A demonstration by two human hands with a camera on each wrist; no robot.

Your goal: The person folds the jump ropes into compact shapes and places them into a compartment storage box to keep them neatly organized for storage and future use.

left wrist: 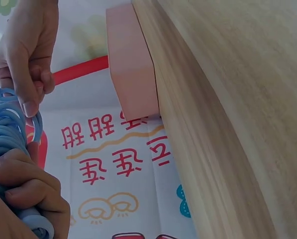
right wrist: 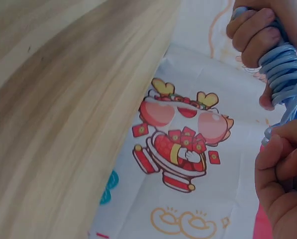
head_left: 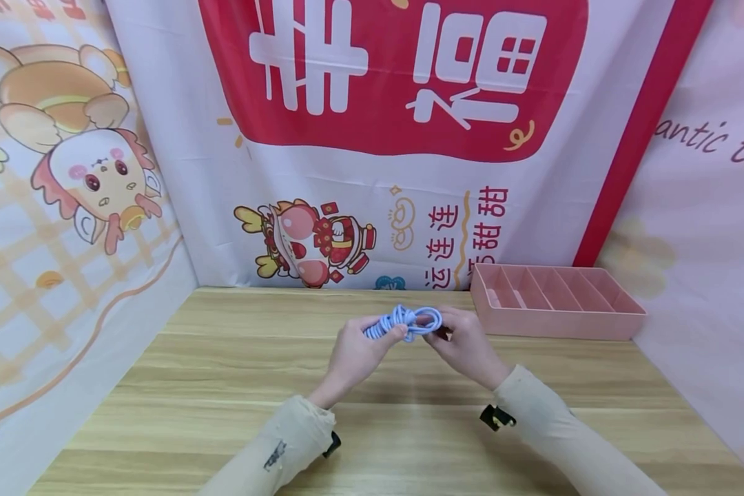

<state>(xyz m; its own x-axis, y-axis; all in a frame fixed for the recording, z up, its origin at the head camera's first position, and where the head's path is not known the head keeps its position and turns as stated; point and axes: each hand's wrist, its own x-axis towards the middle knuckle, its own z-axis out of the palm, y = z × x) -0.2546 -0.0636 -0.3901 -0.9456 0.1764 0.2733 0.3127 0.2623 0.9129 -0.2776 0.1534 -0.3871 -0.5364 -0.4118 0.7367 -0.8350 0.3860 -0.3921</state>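
A light blue cord (head_left: pixel 403 318), wound round itself into a bundle with loops at one end, is held up over the table between my two hands. My left hand (head_left: pixel 355 350) grips the wound part, its fingers wrapped around the coils, as the left wrist view shows with the cord (left wrist: pixel 6 130) running through the fist. At the looped end, my right hand (head_left: pixel 466 346) pinches a loop between thumb and fingers. The right wrist view shows the tight turns of the cord (right wrist: pixel 283 69) between both hands, with part of the right hand (right wrist: pixel 282 186) cut off by the frame edge.
A pink box (head_left: pixel 558 322) with several slots stands at the table's back right corner. The wood-grain table (head_left: pixel 235 386) ends at a printed cloth backdrop (head_left: pixel 397 172), with printed side walls left and right.
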